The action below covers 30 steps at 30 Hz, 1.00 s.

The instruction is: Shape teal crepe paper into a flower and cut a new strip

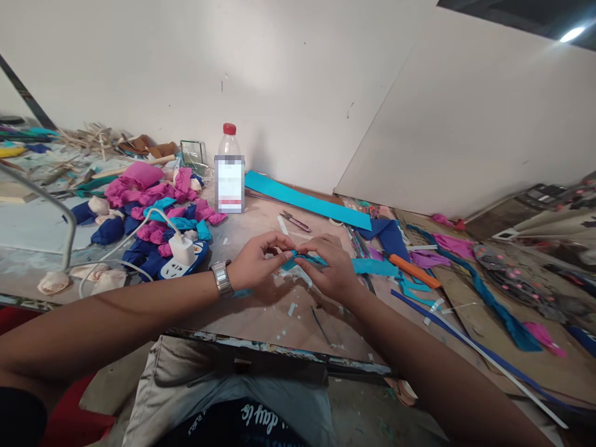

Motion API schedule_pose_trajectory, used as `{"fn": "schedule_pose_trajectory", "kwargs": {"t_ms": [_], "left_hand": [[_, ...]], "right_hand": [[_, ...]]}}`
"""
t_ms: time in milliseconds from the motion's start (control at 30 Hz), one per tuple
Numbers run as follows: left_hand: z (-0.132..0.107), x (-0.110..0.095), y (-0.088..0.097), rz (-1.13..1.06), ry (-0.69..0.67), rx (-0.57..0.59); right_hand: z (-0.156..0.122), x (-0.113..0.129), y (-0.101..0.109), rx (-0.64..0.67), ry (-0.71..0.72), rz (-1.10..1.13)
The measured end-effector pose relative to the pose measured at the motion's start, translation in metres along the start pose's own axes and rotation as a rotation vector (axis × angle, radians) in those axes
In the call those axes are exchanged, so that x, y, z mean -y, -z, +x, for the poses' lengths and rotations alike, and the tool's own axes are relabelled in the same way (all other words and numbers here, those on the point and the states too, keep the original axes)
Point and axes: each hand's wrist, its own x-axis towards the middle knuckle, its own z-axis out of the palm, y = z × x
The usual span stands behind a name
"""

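My left hand (pixel 255 259) and my right hand (pixel 326 264) meet over the middle of the worktable (pixel 261 316). Both pinch one end of a turquoise fabric strip (pixel 372 267), which trails off to the right across the table. The fingers of both hands are curled tightly round the folded end of the strip. A metal watch (pixel 222 277) sits on my left wrist. Small snips (pixel 294 220) lie just beyond my hands.
A plastic bottle (pixel 230 171) with a red cap stands behind my hands. A pile of pink, blue and turquoise fabric roses (pixel 153 211) lies at left beside a power strip with a white charger (pixel 182 249). An orange utility knife (pixel 414 270) and fabric scraps lie at right.
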Motion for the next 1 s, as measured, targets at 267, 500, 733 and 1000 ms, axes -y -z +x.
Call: {"fn": "schedule_pose_trajectory", "kwargs": {"t_ms": [267, 500, 733, 1000], "left_hand": [[-0.0012, 0.004, 0.0005, 0.035, 0.022, 0.007], [-0.0001, 0.0004, 0.0004, 0.023, -0.023, -0.029], [0.0007, 0.0002, 0.0006, 0.028, -0.034, -0.029], [0.0013, 0.0007, 0.0018, 0.058, -0.027, -0.023]], "right_hand": [[0.0005, 0.0027, -0.0008, 0.001, -0.013, 0.009], [-0.0002, 0.004, -0.0001, -0.039, -0.04, 0.041], [0.0005, 0.0043, 0.0003, -0.081, -0.06, 0.014], [-0.0007, 0.0013, -0.0005, -0.076, -0.052, 0.007]]}}
